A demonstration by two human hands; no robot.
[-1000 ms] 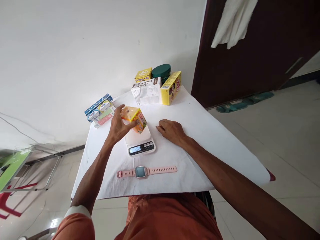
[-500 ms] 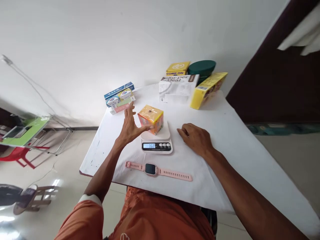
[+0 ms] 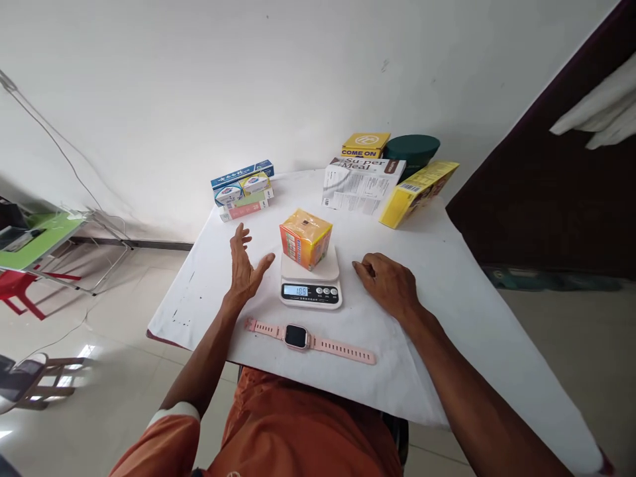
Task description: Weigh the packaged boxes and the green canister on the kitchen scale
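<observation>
An orange and yellow box in shiny clear wrap [image 3: 305,238] sits on the platform of a white digital kitchen scale [image 3: 325,268]. The scale's lit display shows a number that looks like 185. Left of the box, my left hand [image 3: 244,265] is held with fingers and thumb spread, touching nothing. My right hand [image 3: 388,281] rests on the table right of the scale, its fingers curled in and no object showing in it. A smartwatch with a pink strap [image 3: 297,336] lies stretched out in front of the scale.
Several small cartons [image 3: 243,189] stand at the back left of the white-covered table [image 3: 199,291]. At the back right are a white Super Meal box [image 3: 362,182], a yellow COME ON box [image 3: 365,142], a dark green lidded container [image 3: 412,151] and a tilted yellow box [image 3: 417,195].
My left hand has let go of the wrapped box and drawn back to the left. The scale's reading has dropped from 362. My right hand stays by the scale; the view has shifted slightly.
</observation>
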